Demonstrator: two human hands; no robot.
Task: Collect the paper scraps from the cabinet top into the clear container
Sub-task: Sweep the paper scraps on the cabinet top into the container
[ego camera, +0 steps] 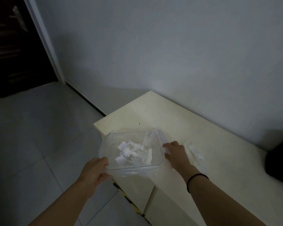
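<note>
A clear rectangular container (111, 141) sits at the front left corner of the cream cabinet top (153, 111), partly past its edge. White paper scraps (134, 152) lie inside it. My left hand (95, 172) grips the container's near left corner. My right hand (175, 152) rests palm down on the cabinet top just right of the container, fingers on a small white scrap (167, 150) at the container's right wall. More loose white scraps (194, 152) lie right of that hand. A printed paper sheet (162, 136) shows behind the container.
A dark object (279, 165) stands at the right end of the cabinet top by the wall. Grey floor tiles (31, 136) spread to the left, with a dark door (6, 46) at the far left. Yellow-black tape (131, 204) runs along the cabinet's base.
</note>
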